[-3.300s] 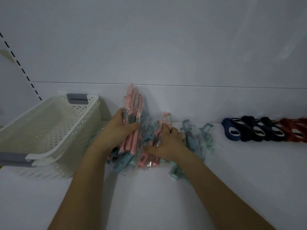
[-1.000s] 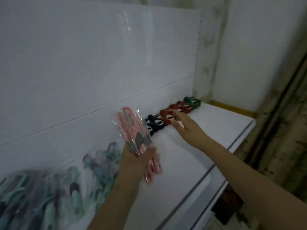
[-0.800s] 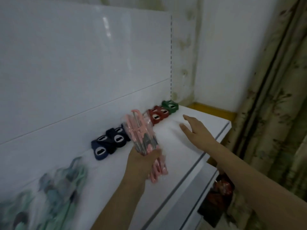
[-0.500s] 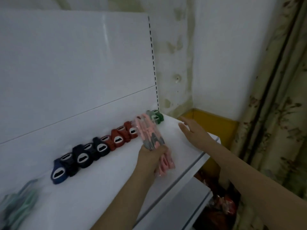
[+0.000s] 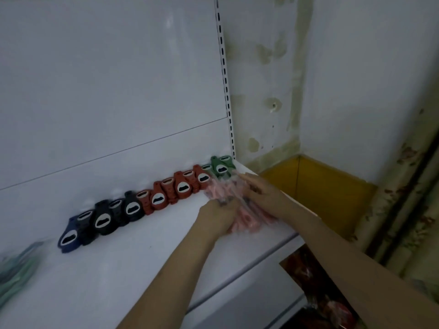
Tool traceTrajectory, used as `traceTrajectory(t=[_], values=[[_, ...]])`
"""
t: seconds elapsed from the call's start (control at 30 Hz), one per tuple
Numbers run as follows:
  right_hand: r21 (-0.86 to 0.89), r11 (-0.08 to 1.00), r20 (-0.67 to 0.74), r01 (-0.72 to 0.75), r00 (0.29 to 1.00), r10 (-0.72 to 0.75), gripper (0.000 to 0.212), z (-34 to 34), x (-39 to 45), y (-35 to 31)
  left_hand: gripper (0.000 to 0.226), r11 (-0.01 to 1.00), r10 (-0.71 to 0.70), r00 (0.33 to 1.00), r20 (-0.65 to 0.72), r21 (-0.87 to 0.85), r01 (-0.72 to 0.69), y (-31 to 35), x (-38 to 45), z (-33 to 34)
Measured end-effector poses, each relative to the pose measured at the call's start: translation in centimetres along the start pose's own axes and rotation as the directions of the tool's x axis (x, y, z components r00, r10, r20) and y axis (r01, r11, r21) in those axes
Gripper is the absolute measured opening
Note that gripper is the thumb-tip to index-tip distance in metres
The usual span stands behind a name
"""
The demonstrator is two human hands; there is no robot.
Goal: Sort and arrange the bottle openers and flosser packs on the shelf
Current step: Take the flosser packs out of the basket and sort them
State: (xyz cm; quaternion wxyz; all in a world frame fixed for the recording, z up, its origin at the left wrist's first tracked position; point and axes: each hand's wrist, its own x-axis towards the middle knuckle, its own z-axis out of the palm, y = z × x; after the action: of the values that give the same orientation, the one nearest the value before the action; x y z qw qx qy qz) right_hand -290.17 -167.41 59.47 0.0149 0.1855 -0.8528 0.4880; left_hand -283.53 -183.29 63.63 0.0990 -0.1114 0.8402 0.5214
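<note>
Pink flosser packs (image 5: 247, 216) in clear wrap lay bunched on the white shelf (image 5: 133, 264) near its far right corner, at about 1 o'clock from the middle of the head view. The left hand (image 5: 219, 216) gripped the near end of the bunch, fingers curled round it. The right hand (image 5: 263, 194) lay over the bunch from the right, its fingers bent down onto the wrap; motion blur made it impossible to tell whether it grasped the packs or only pressed on them. The packs' far end came just beside the green bottle openers (image 5: 222, 166), the last in a row standing against the white back panel (image 5: 107, 86).

That row ran from 9 o'clock up toward 1 o'clock: a blue opener (image 5: 69, 238) nearest, then black openers (image 5: 107, 217), then red openers (image 5: 171, 191), each overlapping the next. At the left edge, around 8 o'clock, a blurred heap of mint-green flosser packs (image 5: 16, 269) rested on the shelf, well apart from the pink ones.

Beyond the shelf's right end, at 2 o'clock, a yellow cardboard box (image 5: 316, 184) stood open against the stained wall (image 5: 356, 79); its contents could not be seen. Below the shelf edge, at 5 o'clock, red wrapped goods (image 5: 316, 293) showed dimly.
</note>
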Motion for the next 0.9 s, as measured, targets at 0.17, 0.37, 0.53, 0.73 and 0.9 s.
traceTrajectory(t=[0.17, 0.37, 0.53, 0.73, 0.9], values=[[-0.129, 0.987, 0.141, 0.091, 0.987, -0.072, 0.050, -0.1, -0.2, 0.6, 0.048, 0.920, 0.113, 0.987, -0.110, 0.388, -0.062, -1.7, -1.1, 0.2], [-0.306, 0.945, 0.140, 0.115, 0.987, -0.075, 0.058, 0.6, 0.7, 1.4, 0.047, 0.784, 0.436, 0.889, -0.139, 0.544, -0.299, -5.0, -0.6, 0.0], [-0.489, 0.852, 0.254, 0.188, 0.965, -0.067, 0.071, 0.3, 0.6, 0.4, 0.086, 0.792, 0.501, 0.825, -0.261, 0.522, -0.316, -6.3, 0.4, 0.6], [-0.458, 0.882, 0.293, 0.114, 0.956, 0.029, 0.050, 0.1, 0.7, -0.3, 0.072, 0.732, 0.525, 0.827, -0.202, 0.603, -0.318, -6.9, 0.1, 0.1], [-0.606, 0.794, 0.160, 0.052, 0.985, 0.057, 0.055, -0.4, 0.6, -3.4, 0.059, 0.805, 0.510, 0.856, -0.078, 0.395, -0.443, -7.3, -0.8, -1.9]])
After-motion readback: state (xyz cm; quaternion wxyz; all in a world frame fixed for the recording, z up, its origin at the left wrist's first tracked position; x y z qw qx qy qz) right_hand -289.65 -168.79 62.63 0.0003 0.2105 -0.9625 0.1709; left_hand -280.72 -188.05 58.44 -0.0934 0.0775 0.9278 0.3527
